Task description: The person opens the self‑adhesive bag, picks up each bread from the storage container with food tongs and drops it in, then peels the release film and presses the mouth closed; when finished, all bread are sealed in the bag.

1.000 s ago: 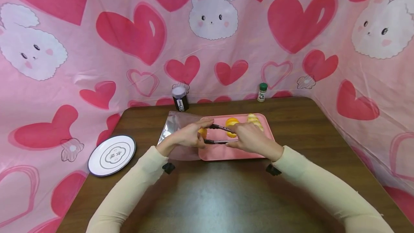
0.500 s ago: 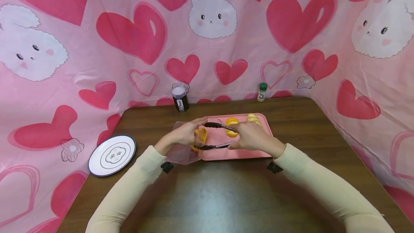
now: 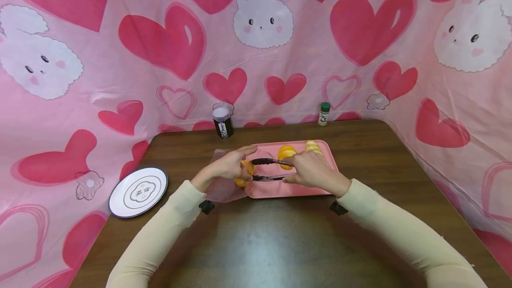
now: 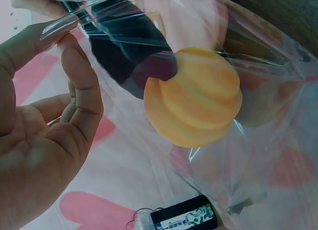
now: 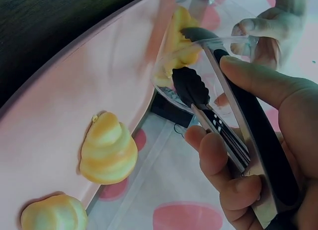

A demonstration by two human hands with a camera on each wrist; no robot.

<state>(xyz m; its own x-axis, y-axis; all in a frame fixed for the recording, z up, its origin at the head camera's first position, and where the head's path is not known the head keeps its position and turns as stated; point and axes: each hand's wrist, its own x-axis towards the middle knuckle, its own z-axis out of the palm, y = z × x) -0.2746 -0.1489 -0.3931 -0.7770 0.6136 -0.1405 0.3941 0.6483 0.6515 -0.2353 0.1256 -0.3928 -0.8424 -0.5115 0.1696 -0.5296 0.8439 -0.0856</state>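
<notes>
Right hand (image 3: 314, 172) wrapped round black-and-metal tongs (image 5: 253, 130), left hand (image 3: 228, 166) pinching a thin, clear plastic bag (image 3: 224, 190).
The tongs' scalloped black heads stand parted inside the bag, over by the left end of that smooth pink rectangular tray (image 3: 288, 190); in there too is a golden, ridged, rounded bun (image 4: 196, 101). On the tray itself I see a plump orange-yellow bun (image 3: 285, 151) and, nearer its right end, a pale ridged one (image 3: 313, 146).

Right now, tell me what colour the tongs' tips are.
Black; the tongs' tips show best in the right wrist view.
</notes>
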